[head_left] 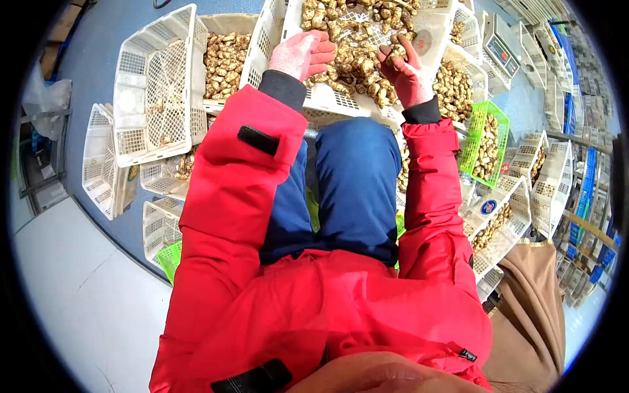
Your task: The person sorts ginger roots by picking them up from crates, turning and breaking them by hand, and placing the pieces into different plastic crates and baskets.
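A white crate (pixel 422 40) in front of my knees bears a heap of knobbly brown and cream roots (pixel 357 62). My left hand (pixel 303 55), in a pink and white glove, rests at the left side of the heap with its fingers stretched out and nothing seen in it. At the right of the heap, my right hand (pixel 405 72) is gloved too, its fingers dark with dirt. Its thumb and fingers close on one root (pixel 397 50), which it holds just above the pile.
An empty white crate (pixel 159 92) leans at the left, beside a crate of roots (pixel 226 64). More roots fill a crate (pixel 453 92) and a green basket (pixel 487 145) at the right. A scale (pixel 502 51) stands further back. Brown cloth (pixel 529 304) hangs lower right.
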The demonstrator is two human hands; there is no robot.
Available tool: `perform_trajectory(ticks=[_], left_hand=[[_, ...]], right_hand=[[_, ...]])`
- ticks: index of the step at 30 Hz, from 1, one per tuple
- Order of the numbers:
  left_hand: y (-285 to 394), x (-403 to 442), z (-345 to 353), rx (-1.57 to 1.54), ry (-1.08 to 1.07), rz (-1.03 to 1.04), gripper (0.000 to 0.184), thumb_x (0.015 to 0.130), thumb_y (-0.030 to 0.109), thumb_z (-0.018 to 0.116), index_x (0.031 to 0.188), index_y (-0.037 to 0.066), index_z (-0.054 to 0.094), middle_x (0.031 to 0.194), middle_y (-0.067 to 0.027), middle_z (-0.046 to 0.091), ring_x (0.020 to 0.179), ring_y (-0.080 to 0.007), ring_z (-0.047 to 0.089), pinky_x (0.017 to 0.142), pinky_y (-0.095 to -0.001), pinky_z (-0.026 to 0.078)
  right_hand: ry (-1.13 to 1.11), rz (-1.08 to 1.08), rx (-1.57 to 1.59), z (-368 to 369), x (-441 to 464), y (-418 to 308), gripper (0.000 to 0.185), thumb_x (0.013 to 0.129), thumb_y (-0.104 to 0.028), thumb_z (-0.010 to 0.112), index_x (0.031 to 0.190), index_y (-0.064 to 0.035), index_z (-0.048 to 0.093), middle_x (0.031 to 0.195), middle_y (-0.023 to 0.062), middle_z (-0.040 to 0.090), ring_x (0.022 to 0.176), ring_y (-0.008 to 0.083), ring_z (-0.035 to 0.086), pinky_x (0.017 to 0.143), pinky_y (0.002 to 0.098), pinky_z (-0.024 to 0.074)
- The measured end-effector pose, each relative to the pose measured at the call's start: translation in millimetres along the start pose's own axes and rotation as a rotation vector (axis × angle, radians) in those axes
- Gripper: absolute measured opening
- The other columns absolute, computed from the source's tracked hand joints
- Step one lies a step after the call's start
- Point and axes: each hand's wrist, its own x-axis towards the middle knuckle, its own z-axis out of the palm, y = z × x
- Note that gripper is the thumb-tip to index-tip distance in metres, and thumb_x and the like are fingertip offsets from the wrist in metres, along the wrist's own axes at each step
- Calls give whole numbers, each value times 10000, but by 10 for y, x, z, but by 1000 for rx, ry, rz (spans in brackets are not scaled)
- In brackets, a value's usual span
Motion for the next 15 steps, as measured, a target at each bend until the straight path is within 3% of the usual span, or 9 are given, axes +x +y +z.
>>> perform_trajectory(ticks=[4, 6, 7, 10, 11, 13, 15], left_hand=[[0, -6, 31, -9, -132, -4, 349, 899, 255, 447, 1106, -20, 500, 959, -113, 597, 774, -140, 598, 648, -230, 496], [24, -16, 100, 0, -248, -80, 347, 904, 254, 431, 1107, -19, 495, 955, -102, 596, 789, -129, 591, 649, -216, 484], [-38, 19, 56, -89, -428, -92, 364, 906, 288, 417, 1098, -11, 499, 946, -88, 596, 793, -125, 587, 651, -212, 475], [151, -203, 194, 43, -453, -102, 389, 898, 320, 404, 1095, 0, 506, 938, -83, 598, 784, -135, 590, 661, -235, 472], [154, -198, 170, 43, -437, -89, 387, 897, 319, 407, 1092, 0, 510, 934, -83, 600, 778, -135, 591, 660, -236, 472], [145, -198, 99, 37, -393, -63, 385, 894, 318, 413, 1085, 0, 518, 927, -84, 604, 767, -135, 593, 657, -237, 471], [187, -220, 133, 92, -308, -90, 357, 879, 293, 444, 1046, -7, 545, 878, -95, 620, 734, -140, 599, 633, -233, 471]], right_hand=[[63, 30, 69, 39, 90, 72, 557, 859, -107, 487, 1343, -69, 214, 1153, 191, 478, 1000, 258, 523, 887, 377, 427], [-86, -18, 79, 335, 204, 63, 544, 867, -137, 491, 1342, -74, 232, 1123, 155, 495, 991, 235, 524, 877, 369, 428], [-184, -33, 100, 559, 284, 22, 538, 866, -140, 493, 1338, -71, 244, 1113, 142, 498, 987, 225, 525, 873, 366, 429], [-338, -95, -86, 755, 686, 19, 507, 851, -124, 487, 1319, -63, 301, 1106, 112, 534, 942, 220, 556, 805, 322, 447], [-178, -99, -216, 637, 785, 84, 481, 832, -187, 509, 1277, -56, 379, 1042, 118, 582, 882, 204, 588, 742, 296, 464], [53, -27, -1062, 99, 1229, 360, 483, 799, -294, 529, 1223, -75, 456, 980, 127, 611, 858, 215, 608, 724, 315, 479], [52, 136, -1666, -2, 1287, 565, 466, 776, -369, 525, 1152, -94, 514, 941, 132, 620, 883, 233, 604, 745, 344, 478]])
